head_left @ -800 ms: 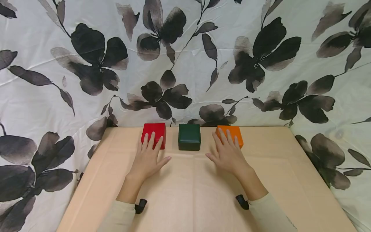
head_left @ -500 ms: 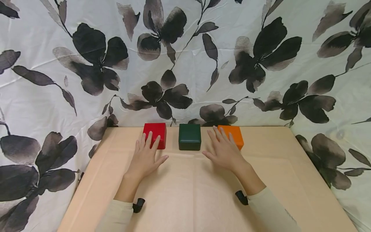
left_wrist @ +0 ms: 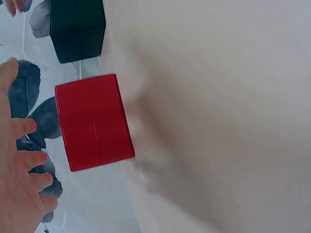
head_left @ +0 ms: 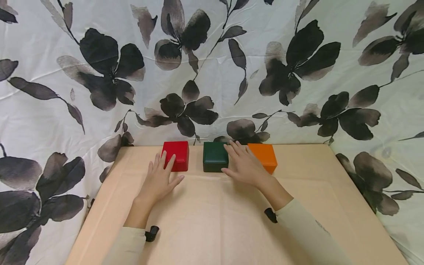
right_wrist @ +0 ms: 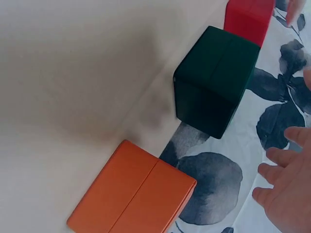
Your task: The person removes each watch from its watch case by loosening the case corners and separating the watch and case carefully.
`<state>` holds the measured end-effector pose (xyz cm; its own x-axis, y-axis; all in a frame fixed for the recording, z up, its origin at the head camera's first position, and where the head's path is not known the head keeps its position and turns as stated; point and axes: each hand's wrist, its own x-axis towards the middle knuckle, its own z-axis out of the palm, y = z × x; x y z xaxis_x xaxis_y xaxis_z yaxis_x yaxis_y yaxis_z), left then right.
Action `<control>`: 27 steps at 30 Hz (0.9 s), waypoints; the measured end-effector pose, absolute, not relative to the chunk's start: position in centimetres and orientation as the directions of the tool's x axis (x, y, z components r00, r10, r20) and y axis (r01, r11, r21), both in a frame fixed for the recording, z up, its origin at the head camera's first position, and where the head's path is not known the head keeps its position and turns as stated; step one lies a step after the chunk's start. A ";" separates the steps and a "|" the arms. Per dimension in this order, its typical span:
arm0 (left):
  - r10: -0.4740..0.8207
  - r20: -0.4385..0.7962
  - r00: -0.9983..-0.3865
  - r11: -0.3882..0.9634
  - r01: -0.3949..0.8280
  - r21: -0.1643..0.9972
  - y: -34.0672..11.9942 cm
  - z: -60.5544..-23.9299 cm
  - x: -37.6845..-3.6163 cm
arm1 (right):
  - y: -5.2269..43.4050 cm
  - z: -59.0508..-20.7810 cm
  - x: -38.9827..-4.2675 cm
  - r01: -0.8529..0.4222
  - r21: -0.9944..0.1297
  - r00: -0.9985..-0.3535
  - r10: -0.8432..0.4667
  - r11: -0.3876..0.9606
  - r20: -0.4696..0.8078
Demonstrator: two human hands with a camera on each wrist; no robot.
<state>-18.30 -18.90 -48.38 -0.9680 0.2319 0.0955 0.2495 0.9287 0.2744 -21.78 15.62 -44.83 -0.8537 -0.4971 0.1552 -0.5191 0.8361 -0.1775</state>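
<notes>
1. We count two hands and three boxes on one table (head_left: 212,228), which is covered in a beige sheet. We also note two pale sleeves (head_left: 308,235) and two small black wrist fittings (head_left: 270,215), nearest the viewer.

2. The left hand (head_left: 158,181) lies palm down with its fingers straight and slightly spread. It holds nothing. Its fingertips (head_left: 172,159) overlap the near face of the red box (head_left: 176,155) in the head view; we cannot tell whether they touch it.

3. The right hand (head_left: 243,165) is likewise flat, fingers extended, and grips nothing. It sits between the green box (head_left: 214,156) and the orange box (head_left: 264,154), its fingers beside the green box's right edge. We cannot tell whether it makes contact.

4. The three boxes, one of each colour, stand in a row along the far edge of the table: red at left, green in the middle, orange at right, each apart from its neighbour. All lids are closed.

5. Behind the row hangs one white cloth (head_left: 212,66) printed with dark flowers.

6. Against the earlier frames, we record that the right hand has moved left, off the orange box and toward the green one. The left hand has drawn slightly leftward along the red box. The boxes themselves have not shifted.
</notes>
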 end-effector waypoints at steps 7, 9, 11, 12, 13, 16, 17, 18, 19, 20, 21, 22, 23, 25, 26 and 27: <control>0.227 0.114 -0.967 0.927 0.251 0.279 -20.4 -48.6 -19.0 | 14.7 -44.5 -23.1 -0.544 -0.199 -0.839 -0.530 0.815 0.124; 0.230 0.115 -0.966 0.925 0.254 0.282 -20.8 -48.7 -19.2 | 14.3 -44.4 -23.4 -0.553 -0.195 -0.833 -0.539 0.810 0.123; 0.230 0.111 -0.967 0.923 0.253 0.289 -21.2 -48.8 -19.4 | 14.0 -44.3 -23.8 -0.565 -0.189 -0.825 -0.551 0.803 0.126; 0.230 0.109 -0.967 0.922 0.252 0.295 -21.4 -48.9 -19.5 | 13.9 -44.3 -24.0 -0.569 -0.184 -0.822 -0.556 0.801 0.123; 0.229 0.108 -0.967 0.921 0.251 0.298 -21.6 -49.0 -19.6 | 13.7 -44.2 -24.2 -0.574 -0.179 -0.819 -0.561 0.799 0.120; 0.220 0.102 -0.970 0.913 0.241 0.328 -22.0 -49.3 -19.9 | 13.2 -44.1 -24.7 -0.584 -0.166 -0.812 -0.574 0.794 0.110; 0.215 0.102 -0.971 0.908 0.237 0.344 -22.2 -49.5 -19.9 | 13.0 -44.1 -24.9 -0.588 -0.163 -0.809 -0.578 0.792 0.108; 0.209 0.102 -0.972 0.903 0.232 0.361 -22.3 -49.6 -20.0 | 12.7 -44.0 -25.0 -0.591 -0.163 -0.807 -0.582 0.790 0.105; 0.204 0.105 -0.973 0.898 0.228 0.377 -22.4 -49.7 -20.0 | 12.5 -43.9 -25.2 -0.596 -0.161 -0.803 -0.586 0.787 0.106; 0.198 0.108 -0.974 0.890 0.225 0.397 -22.5 -49.8 -20.1 | 12.2 -43.9 -25.4 -0.601 -0.155 -0.799 -0.591 0.784 0.109; 0.196 0.113 -0.974 0.880 0.225 0.418 -22.6 -49.8 -20.2 | 12.0 -43.8 -25.6 -0.606 -0.155 -0.795 -0.596 0.780 0.110; 0.193 0.119 -0.974 0.869 0.226 0.441 -22.6 -49.9 -20.3 | 11.7 -43.7 -25.7 -0.612 -0.153 -0.791 -0.602 0.776 0.113; 0.191 0.126 -0.973 0.857 0.228 0.461 -22.7 -50.0 -20.4 | 11.4 -43.7 -25.9 -0.618 -0.151 -0.786 -0.607 0.772 0.115; 0.192 0.142 -0.971 0.831 0.238 0.503 -22.6 -50.2 -20.7 | 10.9 -43.7 -26.2 -0.626 -0.146 -0.780 -0.616 0.766 0.109; 0.194 0.151 -0.969 0.815 0.245 0.525 -22.6 -50.4 -20.9 | 10.6 -43.7 -26.4 -0.628 -0.150 -0.778 -0.619 0.764 0.105; 0.197 0.159 -0.968 0.800 0.252 0.545 -22.6 -50.5 -21.1 | 10.3 -43.7 -26.5 -0.628 -0.156 -0.778 -0.621 0.762 0.097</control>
